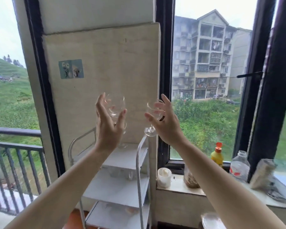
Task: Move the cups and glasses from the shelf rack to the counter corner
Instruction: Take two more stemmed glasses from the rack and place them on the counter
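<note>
I hold two clear wine glasses up in front of the beige wall panel, above the white shelf rack. My left hand cradles the left wine glass from below; its stem runs between my spread fingers and its bowl stands above my palm. My right hand holds the right wine glass the same way, and the round foot hangs free at the lower left of that hand. Both glasses are upright and a little apart. Faint clear glassware shows on the rack's second tier.
To the right of the rack runs a window-sill counter with a white cup, a jar, a yellow bottle, a clear bottle and a crumpled bag. A balcony railing stands on the left.
</note>
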The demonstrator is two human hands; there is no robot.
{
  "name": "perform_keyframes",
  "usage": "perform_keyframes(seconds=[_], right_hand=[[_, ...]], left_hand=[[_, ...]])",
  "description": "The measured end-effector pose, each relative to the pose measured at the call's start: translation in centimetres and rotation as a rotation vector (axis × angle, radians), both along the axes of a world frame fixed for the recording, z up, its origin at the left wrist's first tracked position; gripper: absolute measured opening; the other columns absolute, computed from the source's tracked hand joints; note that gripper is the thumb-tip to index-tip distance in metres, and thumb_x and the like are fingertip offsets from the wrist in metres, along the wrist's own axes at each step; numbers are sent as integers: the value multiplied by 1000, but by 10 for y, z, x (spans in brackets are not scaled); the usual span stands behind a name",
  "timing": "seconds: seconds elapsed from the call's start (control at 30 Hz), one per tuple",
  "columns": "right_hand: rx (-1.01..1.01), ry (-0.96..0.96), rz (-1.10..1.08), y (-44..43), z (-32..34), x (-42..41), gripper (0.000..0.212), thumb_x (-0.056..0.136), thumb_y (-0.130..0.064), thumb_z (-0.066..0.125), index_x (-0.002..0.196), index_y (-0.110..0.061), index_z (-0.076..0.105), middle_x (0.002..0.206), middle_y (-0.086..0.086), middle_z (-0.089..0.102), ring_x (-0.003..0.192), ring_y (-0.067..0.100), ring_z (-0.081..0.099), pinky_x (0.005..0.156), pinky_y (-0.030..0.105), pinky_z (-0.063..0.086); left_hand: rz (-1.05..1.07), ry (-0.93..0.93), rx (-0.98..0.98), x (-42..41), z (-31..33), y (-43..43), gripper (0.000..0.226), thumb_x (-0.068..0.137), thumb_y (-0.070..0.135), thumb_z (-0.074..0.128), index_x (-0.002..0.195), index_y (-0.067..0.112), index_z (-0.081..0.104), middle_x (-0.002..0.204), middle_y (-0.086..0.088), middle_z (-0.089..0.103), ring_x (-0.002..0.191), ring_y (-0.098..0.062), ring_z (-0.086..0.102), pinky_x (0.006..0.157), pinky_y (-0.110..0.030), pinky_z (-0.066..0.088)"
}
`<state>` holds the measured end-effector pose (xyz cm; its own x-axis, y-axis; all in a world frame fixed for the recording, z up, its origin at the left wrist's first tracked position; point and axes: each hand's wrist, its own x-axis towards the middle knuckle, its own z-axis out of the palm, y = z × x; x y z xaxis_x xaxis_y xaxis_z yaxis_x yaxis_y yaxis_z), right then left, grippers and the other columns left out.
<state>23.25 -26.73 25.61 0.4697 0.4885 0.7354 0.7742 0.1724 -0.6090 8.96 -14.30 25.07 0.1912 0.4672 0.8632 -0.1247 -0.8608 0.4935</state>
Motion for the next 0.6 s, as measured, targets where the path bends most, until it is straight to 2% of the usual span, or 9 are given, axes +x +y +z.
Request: perform_keyframes(seconds=[0.1, 0.23, 0.3, 0.37, 0.4, 0.5, 0.6], right_hand=[[7, 15, -126, -43, -8, 13, 87, 88, -29, 76, 156, -15, 23, 140, 3, 57, 110, 11, 61, 96, 32, 49], [-16, 54, -342, -115, -29, 34, 89, 87, -35, 76, 156, -12, 24, 140, 2, 57, 118, 16, 60, 101, 39, 50], [-22, 94, -479, -160, -46, 43, 89, 86, -38, 76, 156, -13, 28, 139, 0, 58, 118, 16, 61, 102, 43, 50], [-28, 144, -629, -210, -64, 46, 88, 84, -41, 78, 155, -17, 31, 135, -7, 59, 117, 12, 60, 101, 46, 50], [-31, 174, -686, -232, -72, 44, 88, 83, -42, 78, 155, -19, 32, 132, -10, 59, 116, 10, 59, 101, 46, 50], [-20, 269, -846, -312, -95, 28, 86, 83, -40, 79, 153, -24, 32, 129, -13, 57, 117, 12, 59, 103, 44, 49], [1, 314, -970, -392, -105, -8, 82, 84, -38, 79, 151, -29, 33, 131, -12, 57, 122, 15, 60, 106, 49, 47]], left_hand=[[-104, 12, -14, 26, -3, -34, 78, 94, 29, 64, 152, 7, 17, 150, -23, 38, 138, -36, 40, 112, -56, 35], [-345, 58, -39, 74, -21, -82, 83, 93, 43, 60, 155, 10, 16, 151, -16, 38, 137, -30, 43, 112, -45, 37], [-495, 79, -54, 102, -38, -108, 82, 91, 43, 60, 154, 11, 19, 145, -10, 41, 128, -20, 52, 102, -50, 49], [-589, 112, -50, 129, -59, -142, 80, 90, 43, 62, 152, 12, 22, 136, -3, 42, 117, -3, 55, 95, -47, 54], [-629, 135, -53, 140, -70, -158, 79, 91, 41, 63, 152, 12, 23, 134, -3, 43, 116, -2, 55, 95, -47, 53], [-839, 203, -114, 161, -99, -229, 77, 91, 34, 66, 151, 11, 24, 139, -11, 42, 126, -27, 53, 99, -55, 48], [-1027, 217, -117, 159, -114, -312, 72, 92, 31, 67, 149, 8, 30, 139, -8, 43, 120, -26, 56, 94, -54, 51]])
